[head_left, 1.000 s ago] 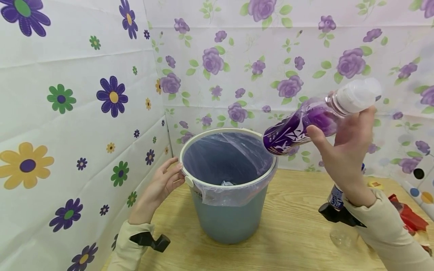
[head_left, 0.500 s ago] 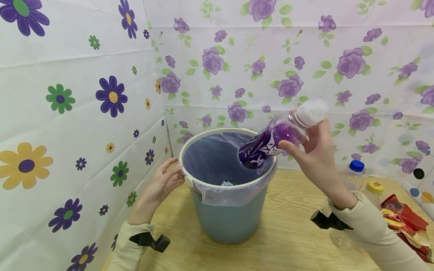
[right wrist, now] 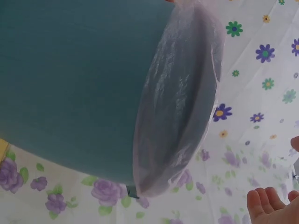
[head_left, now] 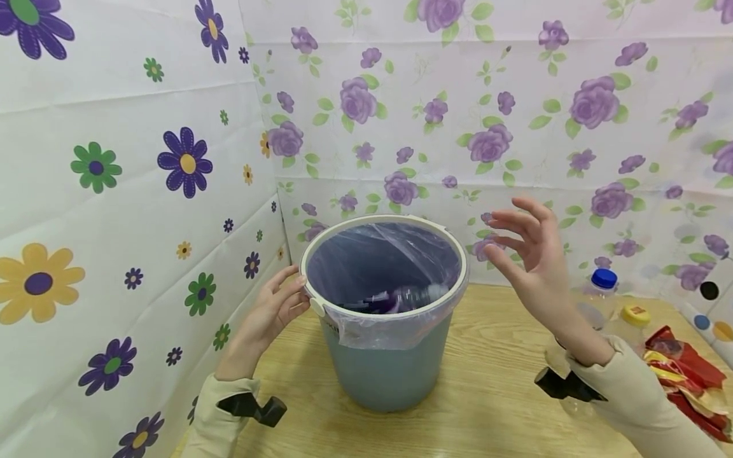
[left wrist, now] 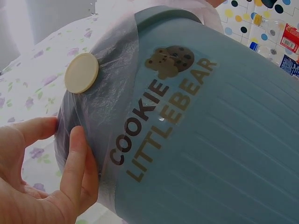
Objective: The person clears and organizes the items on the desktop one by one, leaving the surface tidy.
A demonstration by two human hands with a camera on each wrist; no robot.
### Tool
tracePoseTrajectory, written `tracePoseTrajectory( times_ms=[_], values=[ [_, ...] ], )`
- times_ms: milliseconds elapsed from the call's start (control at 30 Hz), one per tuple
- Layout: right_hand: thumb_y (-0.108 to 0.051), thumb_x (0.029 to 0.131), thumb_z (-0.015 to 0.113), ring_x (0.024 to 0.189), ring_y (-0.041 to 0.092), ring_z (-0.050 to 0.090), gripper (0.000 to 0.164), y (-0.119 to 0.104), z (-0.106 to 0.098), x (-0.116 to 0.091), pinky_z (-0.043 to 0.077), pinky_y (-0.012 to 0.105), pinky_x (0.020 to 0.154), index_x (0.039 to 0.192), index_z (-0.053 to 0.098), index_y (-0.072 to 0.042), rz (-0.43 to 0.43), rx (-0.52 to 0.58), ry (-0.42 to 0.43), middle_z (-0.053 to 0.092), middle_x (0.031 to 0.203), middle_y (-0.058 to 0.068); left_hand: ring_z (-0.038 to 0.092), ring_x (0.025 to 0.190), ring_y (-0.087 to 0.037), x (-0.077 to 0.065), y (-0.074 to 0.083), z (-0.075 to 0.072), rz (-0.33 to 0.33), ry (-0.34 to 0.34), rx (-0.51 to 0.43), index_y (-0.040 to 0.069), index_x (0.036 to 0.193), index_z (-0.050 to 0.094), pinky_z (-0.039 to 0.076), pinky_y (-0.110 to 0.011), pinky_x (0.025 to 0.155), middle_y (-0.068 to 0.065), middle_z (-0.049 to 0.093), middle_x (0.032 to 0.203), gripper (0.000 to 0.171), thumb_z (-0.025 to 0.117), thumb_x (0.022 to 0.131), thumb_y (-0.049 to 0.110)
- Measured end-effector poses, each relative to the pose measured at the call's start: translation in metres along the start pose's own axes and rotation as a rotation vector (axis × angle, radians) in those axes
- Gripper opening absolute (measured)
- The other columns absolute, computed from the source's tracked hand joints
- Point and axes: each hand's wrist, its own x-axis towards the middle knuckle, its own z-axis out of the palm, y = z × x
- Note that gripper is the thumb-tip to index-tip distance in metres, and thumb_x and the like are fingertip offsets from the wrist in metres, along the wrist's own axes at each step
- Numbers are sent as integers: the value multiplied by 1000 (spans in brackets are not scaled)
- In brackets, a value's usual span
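A blue-grey trash bin (head_left: pixel 385 375) with a cream rim and a clear plastic liner (head_left: pixel 389 336) stands upright on the table. Over its left rim my left hand (head_left: pixel 269 315) holds on, fingertips at the edge. The left wrist view has those fingers (left wrist: pixel 77 158) against the liner, below a round cream button (left wrist: pixel 81 73). A purple drink bottle (head_left: pixel 401 299) with a white cap lies inside the bin, partly hidden by the near rim. To the right of the bin, my right hand (head_left: pixel 529 267) hovers with fingers spread and loosely bent, holding nothing; its fingertips (right wrist: pixel 266 198) show in the right wrist view.
At the right of the wooden table (head_left: pixel 487 381), behind my right forearm, stand clear bottles with a blue cap (head_left: pixel 604 278) and a yellow cap (head_left: pixel 635 314). Crumpled red wrappers (head_left: pixel 684 369) lie beside them. Flower-printed sheets (head_left: pixel 401 127) enclose the back and left.
My right hand has brought the purple bottle leftward over the bin and let it go; it now lies inside. The right hand's fingers have opened. The left hand stays at the rim.
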Motion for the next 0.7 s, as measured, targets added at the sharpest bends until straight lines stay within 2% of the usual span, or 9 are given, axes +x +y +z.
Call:
tracePoseTrajectory(
  times_ms=[267, 333, 467, 567, 700],
  values=[
    [16, 90, 50, 114, 10, 56, 45, 8, -28, -21, 47, 13, 92, 133, 45, 5, -2, -111, 10, 57, 125, 0, 63, 76, -3, 0, 3, 1, 2, 5, 23, 1, 149, 17, 56, -16, 73, 6, 64, 87, 62, 50, 98, 15],
    [17, 90, 50, 113, 9, 57, 39, 10, -35, -26, 48, 12, 91, 128, 49, 10, -13, -164, 22, 58, 122, 0, 63, 78, -3, -1, 4, 2, 2, 10, 39, 0, 150, 17, 56, -16, 75, 5, 65, 91, 64, 50, 98, 15],
    [20, 88, 49, 110, 9, 59, 27, 15, -47, -36, 49, 12, 90, 114, 55, 18, -47, -183, 47, 62, 117, 2, 63, 80, -2, -2, 5, 3, 1, 15, 61, -3, 150, 14, 55, -15, 78, 5, 65, 94, 66, 49, 98, 14],
    [20, 89, 48, 109, 10, 59, 21, 15, -55, -44, 49, 13, 89, 107, 57, 19, -34, -186, 50, 63, 116, 2, 63, 80, -2, -3, 6, 4, -1, 14, 66, -4, 151, 13, 55, -15, 78, 5, 64, 93, 66, 48, 98, 13],
    [15, 92, 48, 106, 9, 58, 20, 12, -63, -52, 48, 12, 89, 107, 61, 14, 37, -273, 45, 61, 117, 0, 63, 81, -2, -3, 6, 5, 2, 13, 71, -4, 151, 12, 55, -14, 78, 5, 64, 94, 66, 48, 98, 14]
  ],
)
